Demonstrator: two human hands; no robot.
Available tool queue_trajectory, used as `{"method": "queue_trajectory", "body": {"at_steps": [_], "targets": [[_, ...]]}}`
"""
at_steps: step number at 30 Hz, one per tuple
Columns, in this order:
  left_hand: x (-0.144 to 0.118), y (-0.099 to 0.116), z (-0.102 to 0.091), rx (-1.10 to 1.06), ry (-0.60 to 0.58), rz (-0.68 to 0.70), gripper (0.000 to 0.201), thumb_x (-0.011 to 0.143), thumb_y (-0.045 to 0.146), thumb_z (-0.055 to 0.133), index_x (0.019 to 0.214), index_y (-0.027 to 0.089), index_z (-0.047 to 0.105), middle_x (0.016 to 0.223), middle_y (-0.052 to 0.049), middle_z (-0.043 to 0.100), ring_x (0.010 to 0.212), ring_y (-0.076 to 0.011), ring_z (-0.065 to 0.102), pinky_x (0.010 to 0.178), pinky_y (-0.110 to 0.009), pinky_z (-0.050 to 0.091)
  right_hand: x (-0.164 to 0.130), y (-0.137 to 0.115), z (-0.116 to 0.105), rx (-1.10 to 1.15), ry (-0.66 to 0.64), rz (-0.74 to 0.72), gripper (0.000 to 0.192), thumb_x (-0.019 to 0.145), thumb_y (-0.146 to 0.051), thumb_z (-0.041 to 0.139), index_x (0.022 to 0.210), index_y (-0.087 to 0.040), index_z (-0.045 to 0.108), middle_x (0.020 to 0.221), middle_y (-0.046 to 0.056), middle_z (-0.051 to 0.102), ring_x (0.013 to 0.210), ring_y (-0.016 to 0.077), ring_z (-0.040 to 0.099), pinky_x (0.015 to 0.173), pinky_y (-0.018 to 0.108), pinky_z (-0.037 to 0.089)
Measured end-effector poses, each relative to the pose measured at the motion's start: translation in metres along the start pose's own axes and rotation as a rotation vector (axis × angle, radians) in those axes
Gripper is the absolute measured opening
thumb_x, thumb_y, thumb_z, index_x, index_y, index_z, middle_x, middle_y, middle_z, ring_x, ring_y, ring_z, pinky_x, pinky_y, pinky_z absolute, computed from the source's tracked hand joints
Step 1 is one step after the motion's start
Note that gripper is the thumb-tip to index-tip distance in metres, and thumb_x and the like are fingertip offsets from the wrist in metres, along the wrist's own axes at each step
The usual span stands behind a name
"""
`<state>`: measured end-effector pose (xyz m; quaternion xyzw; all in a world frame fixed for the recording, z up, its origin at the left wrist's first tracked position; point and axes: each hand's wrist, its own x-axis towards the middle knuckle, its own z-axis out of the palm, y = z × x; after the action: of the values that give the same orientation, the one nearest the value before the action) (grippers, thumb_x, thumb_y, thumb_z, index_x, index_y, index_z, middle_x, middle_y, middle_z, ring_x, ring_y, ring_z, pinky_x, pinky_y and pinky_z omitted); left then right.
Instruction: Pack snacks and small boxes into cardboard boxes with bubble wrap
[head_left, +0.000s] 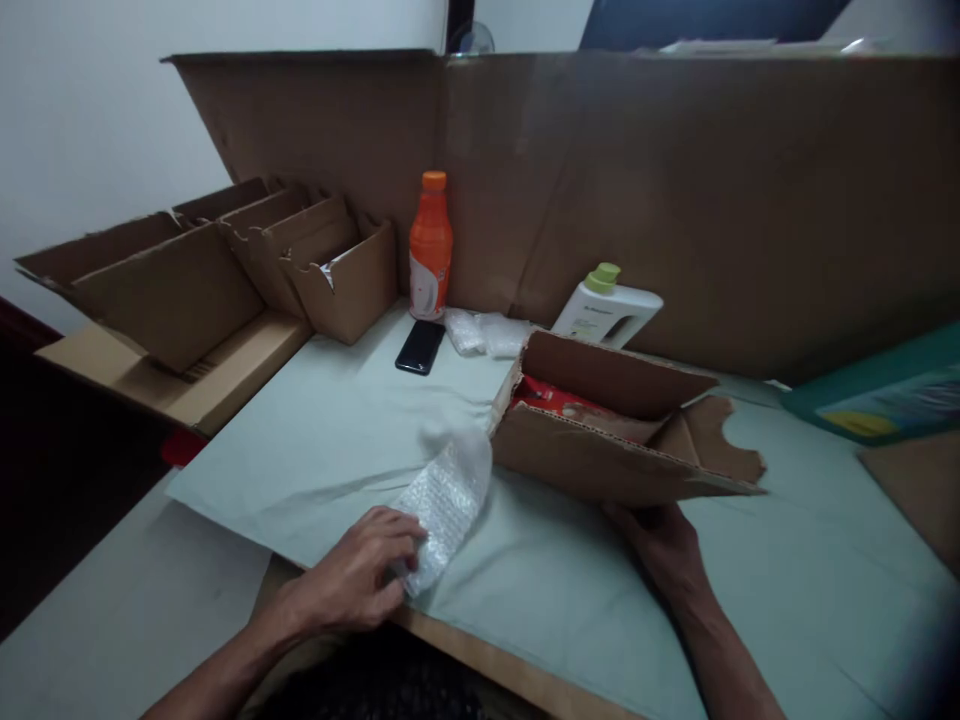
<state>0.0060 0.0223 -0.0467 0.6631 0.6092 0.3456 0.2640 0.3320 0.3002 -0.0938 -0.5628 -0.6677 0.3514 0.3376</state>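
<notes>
My left hand (375,565) is at the table's front edge, its curled fingers closed on the near end of a strip of bubble wrap (450,500). The strip's far end reaches up to the left side of an open cardboard box (577,460). My right hand (660,545) grips that box from beneath its near side, with most of its fingertips hidden. The box is tilted, its flaps spread on the right. Inside lies a red printed packet (551,396), partly covered by the walls.
An orange bottle (431,245), a black phone (420,347), folded bubble wrap (487,333) and a white jug with a green cap (607,308) are at the back. Cardboard boxes (345,285) stand left, a green container (885,390) right. A tall cardboard panel (712,200) walls the rear.
</notes>
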Motion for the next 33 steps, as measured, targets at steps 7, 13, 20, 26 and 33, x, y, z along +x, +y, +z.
{"method": "queue_trajectory", "body": {"at_steps": [7, 13, 20, 26, 33], "targets": [[0.059, 0.013, -0.033, -0.129, 0.239, -0.052, 0.041, 0.088, 0.031, 0.061, 0.127, 0.021, 0.063, 0.133, -0.011, 0.065, 0.125, -0.0292, 0.059, 0.108, -0.045, 0.047, -0.004, -0.004, -0.001, 0.054, -0.043, -0.031, 0.051, 0.061, -0.053, 0.080, 0.096, -0.019, 0.063, 0.093, 0.009, 0.076, 0.087, 0.0287, 0.070, 0.075, 0.039, 0.057], [0.150, 0.001, 0.028, -0.250, 0.203, -0.078, 0.083, 0.076, 0.028, 0.067, 0.153, 0.015, 0.038, 0.157, -0.018, 0.043, 0.142, -0.0353, 0.044, 0.116, -0.053, 0.038, 0.005, -0.009, -0.009, 0.097, -0.148, -0.097, 0.048, 0.064, -0.050, 0.079, 0.097, -0.019, 0.062, 0.092, 0.011, 0.076, 0.084, 0.0280, 0.070, 0.070, 0.036, 0.057], [0.172, -0.006, 0.023, -0.312, 0.341, -0.069, 0.078, 0.075, 0.028, 0.064, 0.149, 0.015, 0.043, 0.139, -0.014, 0.060, 0.121, -0.0312, 0.059, 0.106, -0.046, 0.047, 0.036, -0.028, 0.023, 0.045, -0.232, -0.131, 0.048, 0.065, -0.049, 0.073, 0.101, -0.019, 0.062, 0.089, 0.011, 0.074, 0.078, 0.0288, 0.069, 0.067, 0.038, 0.056], [0.164, -0.032, -0.013, -0.223, 0.295, -0.186, 0.085, 0.079, 0.032, 0.064, 0.156, 0.018, 0.032, 0.147, -0.016, 0.055, 0.132, -0.0329, 0.054, 0.107, -0.049, 0.046, 0.031, -0.031, 0.043, 0.074, -0.232, -0.159, 0.058, 0.075, -0.047, 0.069, 0.124, -0.017, 0.060, 0.112, 0.015, 0.072, 0.098, 0.0309, 0.069, 0.085, 0.044, 0.056], [0.034, -0.053, -0.003, 0.432, 0.313, -0.260, 0.048, 0.084, 0.042, 0.065, 0.125, 0.018, 0.065, 0.138, -0.018, 0.061, 0.133, -0.0401, 0.051, 0.111, -0.063, 0.041, -0.060, -0.019, 0.032, -0.257, -0.308, -0.549, 0.059, 0.092, -0.035, 0.059, 0.149, -0.023, 0.048, 0.142, 0.015, 0.060, 0.125, 0.0315, 0.061, 0.103, 0.051, 0.052]]}}
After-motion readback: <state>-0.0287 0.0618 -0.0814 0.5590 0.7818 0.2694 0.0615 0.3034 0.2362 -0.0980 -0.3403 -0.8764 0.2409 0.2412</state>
